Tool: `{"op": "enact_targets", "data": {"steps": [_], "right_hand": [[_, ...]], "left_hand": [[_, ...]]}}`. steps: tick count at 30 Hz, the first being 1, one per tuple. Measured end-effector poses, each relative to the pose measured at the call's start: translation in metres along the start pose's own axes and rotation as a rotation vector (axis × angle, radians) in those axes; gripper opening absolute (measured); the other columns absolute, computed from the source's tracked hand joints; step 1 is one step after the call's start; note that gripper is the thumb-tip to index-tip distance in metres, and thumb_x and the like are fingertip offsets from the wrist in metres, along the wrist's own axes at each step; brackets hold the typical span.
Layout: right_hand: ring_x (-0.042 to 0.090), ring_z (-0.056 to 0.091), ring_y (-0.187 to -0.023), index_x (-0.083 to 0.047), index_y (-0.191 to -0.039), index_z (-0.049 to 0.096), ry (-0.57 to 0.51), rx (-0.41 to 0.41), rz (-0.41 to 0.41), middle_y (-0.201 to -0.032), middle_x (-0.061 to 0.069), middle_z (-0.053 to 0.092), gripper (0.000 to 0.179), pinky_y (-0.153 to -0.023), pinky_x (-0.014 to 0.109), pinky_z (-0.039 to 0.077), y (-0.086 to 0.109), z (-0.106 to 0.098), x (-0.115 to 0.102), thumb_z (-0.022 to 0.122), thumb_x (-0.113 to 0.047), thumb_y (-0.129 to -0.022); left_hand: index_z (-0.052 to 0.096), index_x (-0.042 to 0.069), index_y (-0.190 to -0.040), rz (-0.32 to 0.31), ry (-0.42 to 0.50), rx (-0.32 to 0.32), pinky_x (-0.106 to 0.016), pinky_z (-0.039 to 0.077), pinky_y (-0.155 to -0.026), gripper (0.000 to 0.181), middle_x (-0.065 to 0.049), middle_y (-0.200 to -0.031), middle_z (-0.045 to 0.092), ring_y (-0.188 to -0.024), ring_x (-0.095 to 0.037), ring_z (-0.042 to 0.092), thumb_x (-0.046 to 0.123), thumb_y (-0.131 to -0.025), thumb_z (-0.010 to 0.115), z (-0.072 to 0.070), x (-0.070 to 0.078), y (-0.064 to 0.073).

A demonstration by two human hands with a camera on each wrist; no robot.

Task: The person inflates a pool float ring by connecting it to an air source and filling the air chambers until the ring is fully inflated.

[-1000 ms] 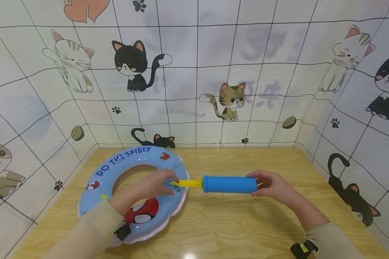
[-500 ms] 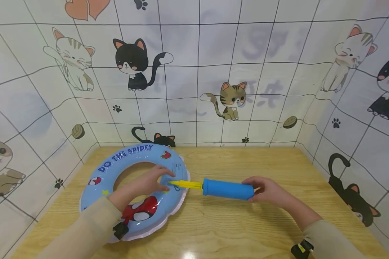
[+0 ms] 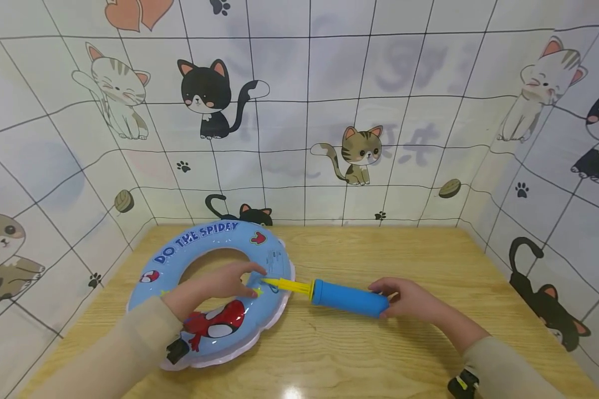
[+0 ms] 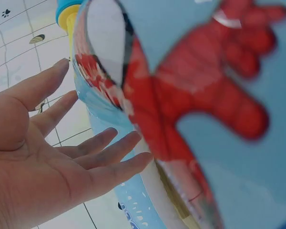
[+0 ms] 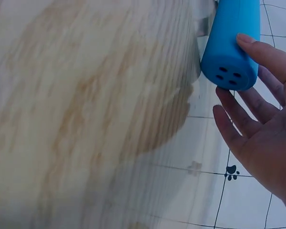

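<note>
A light-blue inflatable swim ring [image 3: 259,324] with red cartoon prints lies at the left of the table. A blue hand pump [image 3: 349,297] slants over the table, its yellow nozzle [image 3: 289,285] reaching the ring's right side. My left hand [image 3: 219,282] hovers over the ring with fingers spread, fingertips just short of the nozzle's tip. Nothing sits between those fingers [image 4: 109,148] in the left wrist view. My right hand [image 3: 409,299] holds the pump's far end, thumb on one side and fingers on the other; several small holes show in that end [image 5: 229,76].
A light wood table [image 3: 359,354] carries everything. A white sheet [image 3: 289,183] with grid lines and cartoon cats stands behind it and along both sides.
The pump's blue end has come down and nearer, so the pump now slants; my right hand went with it. My left hand has drawn back left from the nozzle, its fingers parted.
</note>
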State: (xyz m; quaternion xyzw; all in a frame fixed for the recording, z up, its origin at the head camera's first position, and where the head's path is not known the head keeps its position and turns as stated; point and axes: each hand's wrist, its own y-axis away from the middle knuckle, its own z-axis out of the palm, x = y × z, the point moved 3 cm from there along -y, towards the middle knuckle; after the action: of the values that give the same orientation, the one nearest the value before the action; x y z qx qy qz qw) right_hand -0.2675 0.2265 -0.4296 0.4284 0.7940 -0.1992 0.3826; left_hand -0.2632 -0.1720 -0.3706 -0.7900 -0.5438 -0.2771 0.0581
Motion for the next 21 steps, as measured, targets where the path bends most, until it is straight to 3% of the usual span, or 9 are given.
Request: {"op": "enact_targets", "data": {"steps": [6,21], "right_hand": [[0.038,0.053,-0.113,0.000,-0.126,0.058,0.020,0.030,-0.001,-0.125,0.014,0.060,0.054,-0.093,0.056,0.043,-0.006,0.003,-0.020,0.081,-0.011,-0.078],[0.038,0.053,-0.115,-0.001,-0.127,0.059,-0.025,0.021,-0.093,-0.126,0.015,0.060,0.050,-0.096,0.056,0.041,-0.051,0.035,-0.068,0.078,-0.014,-0.083]], "left_hand": [[0.062,0.020,-0.129,0.013,-0.023,-0.060,-0.052,0.040,-0.102,0.048,-0.010,-0.135,0.055,-0.125,-0.034,0.047,0.019,-0.084,0.078,-0.005,0.001,-0.002],[0.065,0.025,-0.118,-0.019,-0.112,-0.133,-0.048,0.045,-0.097,0.033,-0.002,-0.117,0.061,-0.109,-0.026,0.052,0.025,-0.087,0.075,-0.007,0.001,-0.021]]}}
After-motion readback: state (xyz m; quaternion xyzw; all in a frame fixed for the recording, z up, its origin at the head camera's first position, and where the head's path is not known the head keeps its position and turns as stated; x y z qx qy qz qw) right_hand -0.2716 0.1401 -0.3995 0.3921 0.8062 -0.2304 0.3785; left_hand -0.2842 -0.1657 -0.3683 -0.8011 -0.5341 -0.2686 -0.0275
